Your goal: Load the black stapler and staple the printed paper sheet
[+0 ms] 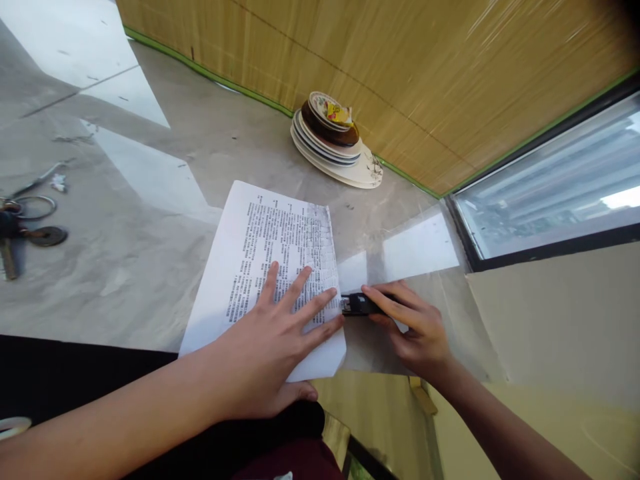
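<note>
A stack of printed paper sheets (260, 247) lies on the grey stone counter (140, 267). My left hand (273, 340) rests flat on the sheets with fingers spread, pressing them down near their right edge. My right hand (415, 327) is closed on a black stapler (357, 305), whose metal mouth meets the paper's right edge beside my left fingertips.
A pile of plates and bowls (335, 143) with a yellow packet on top stands by the bamboo wall (400, 73). Keys on a ring (25, 223) lie at the far left. A window (550, 193) is at the right; the counter's edge runs below my hands.
</note>
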Action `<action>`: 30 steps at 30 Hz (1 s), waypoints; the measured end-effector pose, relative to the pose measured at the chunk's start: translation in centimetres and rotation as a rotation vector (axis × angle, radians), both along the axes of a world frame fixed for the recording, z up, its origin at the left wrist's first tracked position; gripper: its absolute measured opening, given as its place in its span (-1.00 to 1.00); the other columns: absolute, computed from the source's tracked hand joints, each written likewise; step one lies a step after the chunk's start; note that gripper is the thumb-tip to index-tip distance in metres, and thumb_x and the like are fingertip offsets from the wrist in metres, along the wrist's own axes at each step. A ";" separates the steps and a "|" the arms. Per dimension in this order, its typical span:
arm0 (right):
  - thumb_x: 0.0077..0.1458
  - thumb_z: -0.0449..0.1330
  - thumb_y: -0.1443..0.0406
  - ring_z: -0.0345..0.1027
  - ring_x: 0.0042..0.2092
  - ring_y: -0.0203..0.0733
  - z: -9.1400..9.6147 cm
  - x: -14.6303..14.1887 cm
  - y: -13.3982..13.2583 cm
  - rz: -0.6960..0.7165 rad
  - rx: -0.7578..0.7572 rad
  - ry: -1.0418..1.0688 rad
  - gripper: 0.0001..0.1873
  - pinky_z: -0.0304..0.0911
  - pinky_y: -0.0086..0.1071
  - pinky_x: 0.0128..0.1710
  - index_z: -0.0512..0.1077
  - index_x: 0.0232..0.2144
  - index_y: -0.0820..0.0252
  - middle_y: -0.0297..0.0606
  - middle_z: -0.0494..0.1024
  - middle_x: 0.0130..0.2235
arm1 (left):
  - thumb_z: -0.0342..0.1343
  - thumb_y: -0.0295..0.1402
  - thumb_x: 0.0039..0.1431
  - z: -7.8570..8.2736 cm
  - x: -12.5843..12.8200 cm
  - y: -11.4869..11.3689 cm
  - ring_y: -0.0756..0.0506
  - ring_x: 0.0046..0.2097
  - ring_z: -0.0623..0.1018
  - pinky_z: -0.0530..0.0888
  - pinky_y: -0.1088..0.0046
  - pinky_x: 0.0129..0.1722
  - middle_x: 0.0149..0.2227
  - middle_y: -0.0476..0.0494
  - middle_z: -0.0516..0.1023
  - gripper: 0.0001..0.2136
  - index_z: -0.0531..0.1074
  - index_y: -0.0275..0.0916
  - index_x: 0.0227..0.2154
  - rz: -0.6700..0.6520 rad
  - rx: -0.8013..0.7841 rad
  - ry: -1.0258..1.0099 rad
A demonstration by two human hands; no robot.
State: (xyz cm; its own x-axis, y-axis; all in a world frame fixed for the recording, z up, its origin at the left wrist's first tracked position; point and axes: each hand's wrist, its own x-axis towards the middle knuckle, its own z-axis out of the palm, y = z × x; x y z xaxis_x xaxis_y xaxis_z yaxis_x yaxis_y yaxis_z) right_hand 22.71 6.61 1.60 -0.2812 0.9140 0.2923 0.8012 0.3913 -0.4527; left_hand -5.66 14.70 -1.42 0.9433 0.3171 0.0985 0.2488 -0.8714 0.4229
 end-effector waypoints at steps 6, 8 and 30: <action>0.26 0.16 0.55 0.44 -0.06 -0.04 -0.3 -0.5 0.0 -0.031 -0.003 -0.023 -0.28 0.43 -0.15 -0.12 0.37 0.33 -0.18 -0.19 0.58 0.00 | 0.30 0.09 0.13 -0.1 -0.1 0.0 -0.65 0.51 -0.17 -0.33 -0.58 0.33 0.55 -0.23 -0.07 -0.06 0.04 0.00 0.49 0.004 -0.003 -0.021; 0.25 0.15 0.55 0.44 -0.07 -0.05 -0.4 -0.4 0.0 -0.038 -0.001 -0.026 -0.29 0.42 -0.16 -0.13 0.37 0.33 -0.18 -0.20 0.58 0.00 | 0.30 0.08 0.12 -0.1 -0.1 0.0 -0.66 0.51 -0.18 -0.33 -0.58 0.33 0.55 -0.24 -0.08 -0.05 0.03 -0.01 0.50 0.000 -0.005 -0.011; 0.28 0.21 0.45 0.50 -0.03 -0.01 2.5 0.6 2.0 -0.328 0.325 -0.064 -0.40 0.42 -0.12 -0.01 0.41 0.29 -0.13 -0.18 0.59 0.01 | 0.17 0.32 0.11 0.7 -0.2 0.9 -0.64 0.52 -0.24 -0.33 -0.58 0.32 0.55 -0.30 -0.12 -0.01 0.01 0.01 0.50 -0.065 -0.059 0.023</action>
